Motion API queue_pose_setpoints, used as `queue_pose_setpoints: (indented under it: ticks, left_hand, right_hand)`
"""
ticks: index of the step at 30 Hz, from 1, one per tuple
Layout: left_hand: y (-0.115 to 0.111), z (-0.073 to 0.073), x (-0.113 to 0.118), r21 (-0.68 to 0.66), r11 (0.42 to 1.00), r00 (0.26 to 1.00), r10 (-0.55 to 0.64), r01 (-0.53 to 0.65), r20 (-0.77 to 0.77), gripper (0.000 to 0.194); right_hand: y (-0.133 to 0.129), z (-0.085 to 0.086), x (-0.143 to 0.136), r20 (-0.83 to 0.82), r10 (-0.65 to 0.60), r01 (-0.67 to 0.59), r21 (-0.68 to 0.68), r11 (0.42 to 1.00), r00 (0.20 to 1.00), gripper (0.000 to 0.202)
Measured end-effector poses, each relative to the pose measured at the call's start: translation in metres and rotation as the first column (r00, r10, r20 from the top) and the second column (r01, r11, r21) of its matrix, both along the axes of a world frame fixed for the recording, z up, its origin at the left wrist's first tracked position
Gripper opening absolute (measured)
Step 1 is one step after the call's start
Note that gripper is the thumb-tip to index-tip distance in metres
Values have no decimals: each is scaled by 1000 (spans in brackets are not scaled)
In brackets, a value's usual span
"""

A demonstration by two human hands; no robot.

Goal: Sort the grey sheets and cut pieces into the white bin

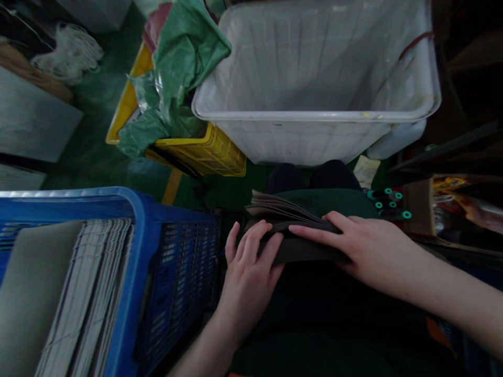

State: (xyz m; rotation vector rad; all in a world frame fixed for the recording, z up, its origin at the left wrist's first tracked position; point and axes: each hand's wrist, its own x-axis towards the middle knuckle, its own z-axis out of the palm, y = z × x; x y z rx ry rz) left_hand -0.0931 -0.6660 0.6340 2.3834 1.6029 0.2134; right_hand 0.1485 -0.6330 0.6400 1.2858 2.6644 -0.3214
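Observation:
A stack of thin dark grey sheets (pixel 308 250) lies over my lap, its far upper layers fanned apart. My left hand (pixel 249 262) grips the stack's left end, fingertips pressed on the upper sheets and the little finger lifted away. On the right end, my right hand (pixel 361 243) holds the stack, with the index finger stretched along the gap between the fanned upper sheets and the lower layers. Its other fingers are mostly hidden. Whether the sheets are card, paper or another material I cannot tell.
At left stands a blue plastic crate (pixel 143 251) with stacked light-grey sheets (pixel 88 293). Ahead is a large white tub (pixel 314 139), beside a yellow crate (pixel 223 152) draped with green plastic (pixel 184 57). A cardboard box (pixel 420 207) and several green-tipped dark tubes (pixel 387 204) are at right.

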Motion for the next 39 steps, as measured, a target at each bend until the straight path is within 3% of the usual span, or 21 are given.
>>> queue_pose_setpoints:
  ticks: [5,11,20,26,39]
  left_hand:
    - [-1,-3,-1,17,1000,998,19,-20,60,44]
    - [5,-2,1,-34,999,999,-1,-1,-44,78]
    - [7,-3,0,-72,997,1000,-14,13,-22,91]
    - [9,-3,-1,-112,994,1000,16,-15,1,88]
    - [3,-6,-2,-65,997,999,32,-30,29,79]
  right_hand:
    - [-1,-2,1,-23,13,-13,4,1000,1000,94]
    - [-3,-3,0,-30,28,-27,31,999,999,95]
    - [-3,-4,2,-34,35,-35,16,999,999,93]
    - [-3,-3,1,-38,41,-40,7,999,998,93]
    - [0,-3,1,-45,45,-45,2,999,998,93]
